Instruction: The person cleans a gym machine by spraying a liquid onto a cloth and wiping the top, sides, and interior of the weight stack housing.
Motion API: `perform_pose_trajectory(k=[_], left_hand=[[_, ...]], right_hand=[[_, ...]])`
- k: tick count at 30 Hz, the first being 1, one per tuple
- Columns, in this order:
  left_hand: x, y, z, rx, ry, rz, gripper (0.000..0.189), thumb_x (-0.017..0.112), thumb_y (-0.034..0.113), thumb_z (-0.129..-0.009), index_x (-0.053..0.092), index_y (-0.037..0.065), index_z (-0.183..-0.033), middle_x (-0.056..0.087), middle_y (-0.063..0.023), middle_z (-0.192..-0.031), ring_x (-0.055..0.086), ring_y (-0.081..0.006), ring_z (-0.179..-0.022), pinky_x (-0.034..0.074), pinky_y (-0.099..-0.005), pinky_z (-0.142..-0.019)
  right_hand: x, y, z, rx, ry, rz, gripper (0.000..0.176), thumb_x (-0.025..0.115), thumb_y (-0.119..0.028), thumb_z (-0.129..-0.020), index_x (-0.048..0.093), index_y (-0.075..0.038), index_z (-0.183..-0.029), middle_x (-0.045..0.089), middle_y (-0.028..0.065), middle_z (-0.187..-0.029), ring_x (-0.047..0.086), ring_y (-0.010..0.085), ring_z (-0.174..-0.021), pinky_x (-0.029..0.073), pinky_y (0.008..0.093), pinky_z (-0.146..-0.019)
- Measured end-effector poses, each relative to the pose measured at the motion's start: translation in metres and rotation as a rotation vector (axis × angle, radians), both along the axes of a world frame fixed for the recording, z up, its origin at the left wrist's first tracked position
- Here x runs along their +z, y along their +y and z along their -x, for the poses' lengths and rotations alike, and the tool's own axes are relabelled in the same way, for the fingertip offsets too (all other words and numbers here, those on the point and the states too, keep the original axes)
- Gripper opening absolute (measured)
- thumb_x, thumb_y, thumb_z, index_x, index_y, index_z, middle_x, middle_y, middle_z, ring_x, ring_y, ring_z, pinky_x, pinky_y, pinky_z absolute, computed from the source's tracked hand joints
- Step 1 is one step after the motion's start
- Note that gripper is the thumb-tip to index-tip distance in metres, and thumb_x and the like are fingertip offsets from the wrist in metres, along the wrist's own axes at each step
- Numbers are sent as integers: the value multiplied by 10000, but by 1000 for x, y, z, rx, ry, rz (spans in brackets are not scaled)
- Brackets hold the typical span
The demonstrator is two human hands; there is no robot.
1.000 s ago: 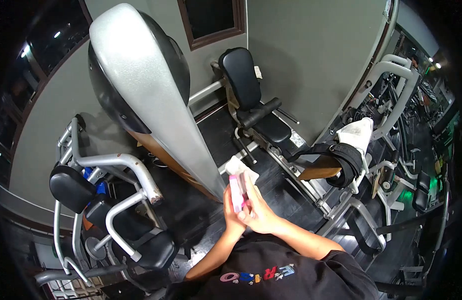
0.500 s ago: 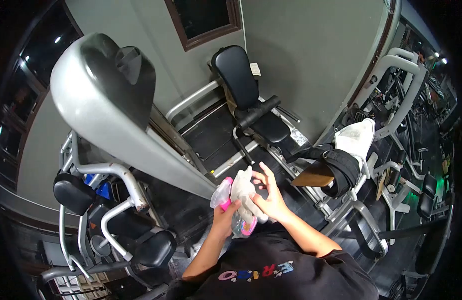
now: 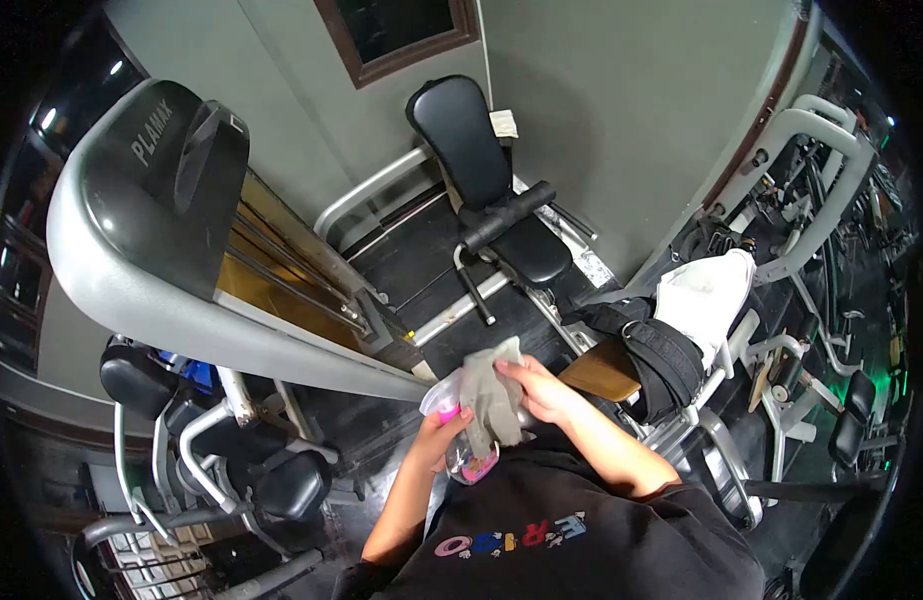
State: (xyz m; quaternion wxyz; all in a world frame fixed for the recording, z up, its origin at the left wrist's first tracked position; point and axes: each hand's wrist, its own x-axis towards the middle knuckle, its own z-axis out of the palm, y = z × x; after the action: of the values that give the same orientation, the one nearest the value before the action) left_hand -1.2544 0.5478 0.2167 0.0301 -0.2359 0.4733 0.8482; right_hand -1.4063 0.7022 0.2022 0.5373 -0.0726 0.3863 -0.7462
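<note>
Cloth (image 3: 494, 405) pinched by fingers of the right hand (image 3: 544, 394) partly hides the bottle (image 3: 474, 467) the left hand (image 3: 434, 440) grips.

Cloth (image 3: 494, 398) pale grey; bottle (image 3: 469, 464) clear with pink parts; shirt (image 3: 621, 550) black — multicoloured letters (image 3: 536, 533) across it; machine housing (image 3: 141, 225) silver and dark grey; backrest (image 3: 461, 140) black; wall (image 3: 601, 100) grey; window frame (image 3: 418, 56) brown

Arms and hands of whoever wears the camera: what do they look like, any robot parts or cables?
No robot parts or cables show. The left hand and right hand are bare, without gloves, and no watch or bracelet is visible. The black shirt has short sleeves and colourful letters across the front.
</note>
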Motion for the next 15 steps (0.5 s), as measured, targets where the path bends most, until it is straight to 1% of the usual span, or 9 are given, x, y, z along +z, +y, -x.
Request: perform_pose_trajectory(k=[1, 2, 4, 5, 8, 10, 12, 13, 15], left_hand=[[-4, 3, 2, 30, -29, 37, 378, 624, 197, -936, 550, 48, -1275, 643, -31, -1110, 609, -118, -980, 483, -289, -858], [-8, 7, 4, 45, -37, 33, 378, 624, 197, -936, 550, 48, -1275, 643, -31, -1110, 609, -118, -980, 483, -289, -858], [-12, 13, 8, 325, 20, 6, 367, 616, 200, -941, 539, 82, -1280, 643, -31, -1104, 615, -110, -919, 490, -280, -818], [-18, 10, 7, 383, -57, 100, 345, 606, 211, -948, 530, 88, -1262, 630, -50, -1122, 609, -112, -858, 500, -288, -768], [-8, 3, 3, 431, -33, 171, 324, 605, 198, -946, 528, 59, -1228, 618, -78, -1137, 602, -122, -826, 508, -303, -735], [-1, -3, 1, 470, 8, 233, 306, 611, 141, -931, 532, 44, -1211, 619, -96, -1117, 597, -131, -798, 519, -308, -708], [8, -16, 1, 423, 54, 436, 363, 563, 68, -924, 475, 36, -1275, 580, -85, -1103, 592, -165, -908, 519, -313, -719], [6, -27, -2, 386, 7, 463, 384, 559, 21, -904, 473, 22, -1279, 574, -81, -1051, 587, -156, -903, 514, -292, -712], [14, -43, -4, 347, 30, 476, 384, 561, 20, -903, 475, 18, -1277, 574, -88, -1062, 585, -151, -913, 514, -291, -712]], right_hand=[[11, -3, 6, -27, 32, -33, 346, 566, -302, -969, 614, -15, -1158, 675, 47, -1063, 634, 142, -996, 496, 329, -897], [14, -7, 10, -51, 70, -6, 358, 558, -312, -975, 598, -19, -1178, 663, 57, -1097, 626, 146, -1022, 500, 335, -886], [12, -15, 18, -115, -21, 7, 386, 545, -331, -980, 577, -17, -1203, 649, 67, -1132, 620, 161, -1045, 495, 339, -902], [10, -19, 23, -177, -39, -14, 395, 528, -330, -986, 554, -19, -1229, 641, 82, -1156, 623, 188, -1056, 495, 361, -920], [-11, -21, 49, -343, -65, -6, 491, 482, -378, -993, 465, -12, -1319, 576, 124, -1280, 569, 252, -1168, 447, 426, -1009], [-13, -14, 66, -447, -110, 56, 510, 464, -389, -995, 439, -16, -1342, 556, 132, -1309, 547, 260, -1198, 439, 435, -1017], [-16, -8, 83, -563, -129, 35, 519, 448, -396, -999, 419, -21, -1357, 543, 130, -1328, 536, 266, -1213, 435, 440, -1022], [-16, -4, 90, -603, -101, 23, 528, 441, -407, -999, 408, -29, -1367, 533, 125, -1338, 537, 264, -1212, 438, 439, -1020], [-14, 5, 101, -687, -108, -27, 539, 429, -423, -1002, 390, -48, -1386, 519, 105, -1359, 520, 256, -1234, 426, 436, -1030]])
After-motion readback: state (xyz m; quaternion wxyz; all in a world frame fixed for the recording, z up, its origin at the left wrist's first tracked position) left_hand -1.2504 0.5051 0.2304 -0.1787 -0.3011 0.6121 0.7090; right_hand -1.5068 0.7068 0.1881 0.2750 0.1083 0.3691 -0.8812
